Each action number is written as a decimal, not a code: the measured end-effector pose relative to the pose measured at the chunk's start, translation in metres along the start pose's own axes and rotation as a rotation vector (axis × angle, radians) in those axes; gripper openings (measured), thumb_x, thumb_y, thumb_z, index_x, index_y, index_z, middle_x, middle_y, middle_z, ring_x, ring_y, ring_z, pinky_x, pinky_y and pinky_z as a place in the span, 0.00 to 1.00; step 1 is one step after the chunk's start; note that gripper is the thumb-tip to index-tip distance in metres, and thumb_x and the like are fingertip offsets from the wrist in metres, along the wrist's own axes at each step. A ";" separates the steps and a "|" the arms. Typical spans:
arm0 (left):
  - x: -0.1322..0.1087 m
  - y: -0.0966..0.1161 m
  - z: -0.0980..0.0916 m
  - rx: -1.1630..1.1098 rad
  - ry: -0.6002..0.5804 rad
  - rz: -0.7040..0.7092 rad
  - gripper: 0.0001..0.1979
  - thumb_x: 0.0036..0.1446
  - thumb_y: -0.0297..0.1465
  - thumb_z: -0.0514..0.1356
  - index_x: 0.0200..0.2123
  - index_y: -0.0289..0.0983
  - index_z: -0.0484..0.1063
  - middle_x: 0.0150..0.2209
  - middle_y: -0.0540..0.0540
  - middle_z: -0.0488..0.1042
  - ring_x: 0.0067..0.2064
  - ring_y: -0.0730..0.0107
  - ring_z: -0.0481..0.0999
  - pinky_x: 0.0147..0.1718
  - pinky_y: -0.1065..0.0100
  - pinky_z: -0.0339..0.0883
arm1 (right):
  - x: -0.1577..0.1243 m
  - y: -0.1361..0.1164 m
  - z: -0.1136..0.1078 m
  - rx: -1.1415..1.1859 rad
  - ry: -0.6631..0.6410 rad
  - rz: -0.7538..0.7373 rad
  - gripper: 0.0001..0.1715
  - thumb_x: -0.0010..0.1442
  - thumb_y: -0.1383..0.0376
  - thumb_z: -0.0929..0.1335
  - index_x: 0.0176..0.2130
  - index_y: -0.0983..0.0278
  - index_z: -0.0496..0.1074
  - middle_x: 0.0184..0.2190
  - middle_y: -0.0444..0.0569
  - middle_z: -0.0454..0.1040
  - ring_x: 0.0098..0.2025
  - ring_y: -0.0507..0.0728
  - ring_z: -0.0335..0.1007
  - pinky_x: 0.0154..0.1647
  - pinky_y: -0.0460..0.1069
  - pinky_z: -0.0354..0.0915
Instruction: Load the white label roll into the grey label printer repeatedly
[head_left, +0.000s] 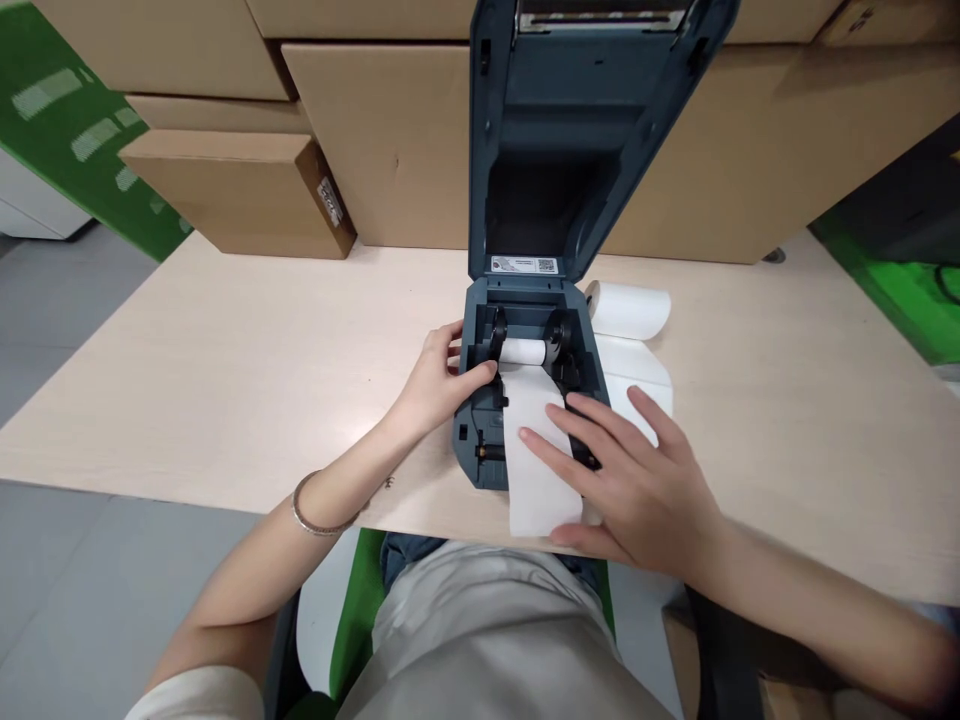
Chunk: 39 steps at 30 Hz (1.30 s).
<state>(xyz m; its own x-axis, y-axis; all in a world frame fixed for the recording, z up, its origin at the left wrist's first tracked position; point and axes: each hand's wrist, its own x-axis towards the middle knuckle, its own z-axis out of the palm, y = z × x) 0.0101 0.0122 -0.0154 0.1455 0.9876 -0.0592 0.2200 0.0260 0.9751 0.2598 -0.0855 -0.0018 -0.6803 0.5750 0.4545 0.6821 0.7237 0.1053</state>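
Observation:
A dark blue-grey label printer [471, 440] stands on the table with its lid [570, 125] raised. Inside it, a small white label roll [523, 351] sits between two black holders, and a white label strip [534, 490] runs from it over the printer's front edge. My left hand [442, 380] grips the printer's left wall, thumb over the rim and fingers on the outer side. With fingers spread, my right hand [630, 480] lies over the strip's right part, its fingertips touching the paper. Part of the printer's right side is hidden by that hand.
Behind the printer's right side lies a larger white label roll [630, 310], its loose paper unrolled toward me. Cardboard boxes [382, 150] line the back of the table [187, 400]. A flatter carton [240, 190] stands at the back left.

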 end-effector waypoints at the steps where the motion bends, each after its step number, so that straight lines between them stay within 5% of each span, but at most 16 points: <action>1: 0.000 0.000 0.000 0.003 0.006 0.003 0.31 0.55 0.36 0.69 0.61 0.38 0.71 0.64 0.36 0.72 0.59 0.53 0.78 0.54 0.54 0.80 | -0.001 -0.006 -0.002 -0.030 0.007 0.015 0.45 0.77 0.37 0.52 0.68 0.61 0.74 0.62 0.60 0.79 0.68 0.67 0.70 0.78 0.67 0.49; 15: -0.001 0.006 0.001 0.029 0.031 0.014 0.31 0.52 0.33 0.67 0.60 0.37 0.73 0.62 0.36 0.75 0.59 0.51 0.78 0.55 0.52 0.80 | 0.002 -0.014 -0.002 0.099 0.023 -0.041 0.48 0.75 0.37 0.54 0.65 0.69 0.75 0.61 0.67 0.79 0.67 0.69 0.73 0.74 0.66 0.59; 29: -0.001 0.000 0.000 0.045 -0.009 0.014 0.32 0.57 0.40 0.70 0.64 0.38 0.70 0.64 0.35 0.73 0.60 0.49 0.78 0.56 0.50 0.79 | -0.011 0.012 -0.006 0.061 -0.028 -0.109 0.40 0.75 0.38 0.56 0.65 0.60 0.74 0.63 0.57 0.79 0.65 0.69 0.71 0.80 0.74 0.41; 31: -0.008 0.003 -0.004 0.118 0.029 0.102 0.32 0.60 0.41 0.69 0.65 0.39 0.70 0.65 0.35 0.73 0.64 0.47 0.76 0.63 0.46 0.74 | -0.012 0.012 -0.004 0.079 -0.022 -0.164 0.33 0.75 0.43 0.60 0.66 0.57 0.74 0.64 0.53 0.78 0.67 0.66 0.71 0.81 0.70 0.43; 34: -0.029 0.011 -0.014 0.308 0.086 0.412 0.29 0.67 0.45 0.65 0.66 0.43 0.71 0.68 0.37 0.72 0.72 0.45 0.69 0.73 0.42 0.62 | -0.016 0.012 -0.004 0.166 -0.089 -0.196 0.29 0.72 0.46 0.65 0.66 0.51 0.75 0.66 0.47 0.78 0.68 0.64 0.71 0.80 0.65 0.54; 37: -0.055 0.015 -0.024 0.444 -0.198 0.830 0.29 0.64 0.51 0.67 0.64 0.48 0.75 0.63 0.41 0.78 0.70 0.43 0.74 0.73 0.41 0.65 | -0.017 0.022 -0.010 0.230 -0.184 -0.078 0.29 0.71 0.42 0.65 0.61 0.50 0.80 0.63 0.44 0.81 0.70 0.66 0.71 0.75 0.63 0.62; 39: -0.069 0.012 -0.026 0.532 -0.383 1.032 0.24 0.67 0.44 0.68 0.63 0.50 0.76 0.59 0.45 0.83 0.65 0.49 0.80 0.70 0.46 0.72 | -0.012 0.035 -0.017 0.230 -0.199 0.002 0.32 0.72 0.39 0.63 0.55 0.53 0.84 0.60 0.44 0.83 0.70 0.67 0.71 0.72 0.63 0.65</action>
<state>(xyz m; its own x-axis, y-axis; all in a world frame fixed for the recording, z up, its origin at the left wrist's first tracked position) -0.0225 -0.0521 0.0058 0.7398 0.3954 0.5443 0.1872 -0.8981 0.3979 0.2962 -0.0734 0.0117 -0.7336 0.6237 0.2699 0.6203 0.7767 -0.1092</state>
